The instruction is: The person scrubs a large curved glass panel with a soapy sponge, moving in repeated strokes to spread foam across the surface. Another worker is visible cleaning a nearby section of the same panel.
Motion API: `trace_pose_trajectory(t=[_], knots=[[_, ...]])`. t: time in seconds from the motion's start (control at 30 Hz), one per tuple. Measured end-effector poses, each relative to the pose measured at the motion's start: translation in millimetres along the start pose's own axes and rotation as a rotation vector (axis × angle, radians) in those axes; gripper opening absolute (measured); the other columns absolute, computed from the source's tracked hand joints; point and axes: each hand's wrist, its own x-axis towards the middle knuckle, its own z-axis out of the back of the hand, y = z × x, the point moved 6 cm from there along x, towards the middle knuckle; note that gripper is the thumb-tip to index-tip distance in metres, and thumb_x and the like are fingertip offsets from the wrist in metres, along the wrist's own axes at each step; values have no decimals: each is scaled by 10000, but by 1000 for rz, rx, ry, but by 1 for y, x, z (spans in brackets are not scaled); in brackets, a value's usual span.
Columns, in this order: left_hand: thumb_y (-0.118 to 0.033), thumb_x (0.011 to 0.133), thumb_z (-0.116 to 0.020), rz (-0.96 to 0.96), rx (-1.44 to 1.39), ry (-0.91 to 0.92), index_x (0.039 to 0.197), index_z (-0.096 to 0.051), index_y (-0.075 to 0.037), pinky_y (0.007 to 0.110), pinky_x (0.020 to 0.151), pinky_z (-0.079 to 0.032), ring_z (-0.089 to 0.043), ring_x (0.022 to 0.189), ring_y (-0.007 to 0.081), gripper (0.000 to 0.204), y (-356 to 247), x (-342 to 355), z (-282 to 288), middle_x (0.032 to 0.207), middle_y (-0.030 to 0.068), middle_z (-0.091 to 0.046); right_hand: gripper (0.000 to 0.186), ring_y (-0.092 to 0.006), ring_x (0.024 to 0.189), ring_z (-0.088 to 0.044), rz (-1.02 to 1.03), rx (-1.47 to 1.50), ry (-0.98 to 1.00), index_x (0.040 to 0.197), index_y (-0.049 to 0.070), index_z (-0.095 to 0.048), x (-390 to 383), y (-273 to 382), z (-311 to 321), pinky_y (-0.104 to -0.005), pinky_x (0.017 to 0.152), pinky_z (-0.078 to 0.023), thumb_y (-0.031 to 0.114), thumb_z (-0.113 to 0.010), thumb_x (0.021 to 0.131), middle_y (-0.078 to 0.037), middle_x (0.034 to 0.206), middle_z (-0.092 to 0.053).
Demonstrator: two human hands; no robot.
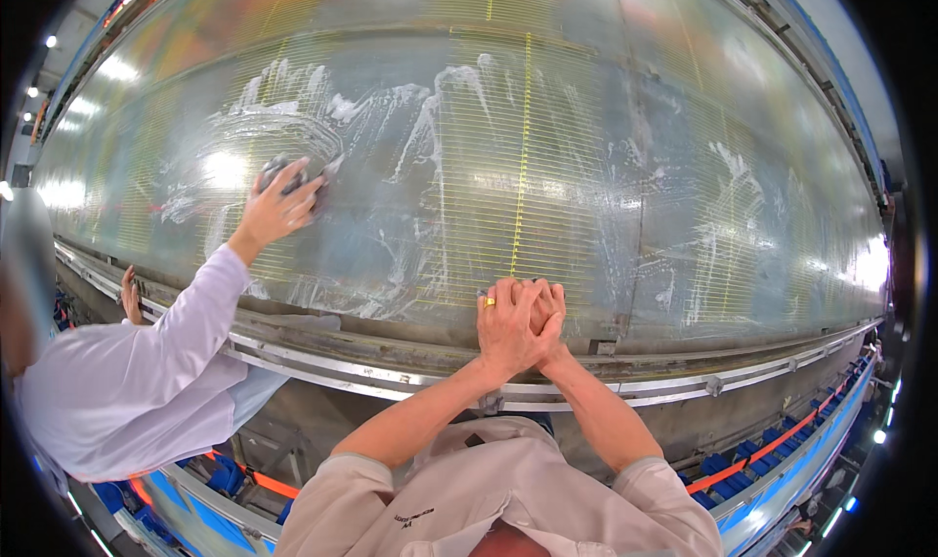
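Note:
My left hand (506, 330), with a yellow ring on one finger, and my right hand (549, 321) press together at the near edge of a long glossy panel (391, 200). Their fingers are closed and overlap. Small dark bits show at the fingertips, but what lies under them is hidden. White foamy streaks (430, 117) smear the panel, which carries bands of fine yellow lines (557, 176). To my left, a co-worker's hand (278, 205) is spread over a dark grey scrubbing pad (285, 174) on the foamy surface.
A metal rail (664, 393) runs along the panel's near side, between it and my body. The co-worker in a pale long-sleeved shirt (127, 391) stands close on my left, other hand (130, 295) near the rail. Blue parts and an orange strip (728, 471) lie behind me.

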Motion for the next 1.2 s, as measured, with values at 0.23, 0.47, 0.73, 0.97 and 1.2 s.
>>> trace_pose_trajectory(t=[0.23, 0.47, 0.73, 0.97, 1.2], knots=[[-376, 799, -791, -39, 29, -80, 1104, -731, -148, 481, 820, -473, -627, 945, 336, 385, 42, 156, -28, 1025, 142, -630, 261, -244, 1151, -593, 233, -122, -143, 1161, 157, -670, 187, -23, 34, -455, 947, -410, 303, -589, 959, -17, 1108, -695], [-420, 818, -765, -47, -17, -130, 983, -728, -173, 469, 853, -496, -672, 930, 321, 300, 93, 373, -59, 994, 129, -674, 239, -251, 1135, -601, 406, -351, -226, 1138, 167, -685, 408, -18, 64, -463, 924, -413, 284, -613, 942, -23, 1067, -704], [-437, 833, -748, -45, 51, -162, 1027, -713, -182, 465, 882, -492, -670, 926, 315, 322, 89, 384, -57, 1052, 125, -664, 239, -264, 1099, -614, 492, -349, -296, 1127, 155, -695, 421, -2, 71, -460, 903, -419, 270, -632, 927, -44, 1032, -712], [-373, 839, -776, -88, -52, -119, 1023, -716, -160, 476, 827, -480, -637, 945, 315, 288, 45, 201, -47, 994, 110, -623, 284, -296, 1101, -638, 39, 541, -276, 1154, 93, -698, 224, -78, 35, -465, 1001, -428, 254, -690, 919, -78, 1199, -715], [-394, 800, -797, -36, 31, 19, 1206, -698, -143, 508, 889, -465, -602, 1048, 348, 487, 4, 5, -2, 1122, 151, -598, 300, -282, 1145, -620, -132, 223, -106, 1182, 115, -688, 5, -54, -5, -449, 1008, -421, 293, -639, 946, -64, 1217, -705]])
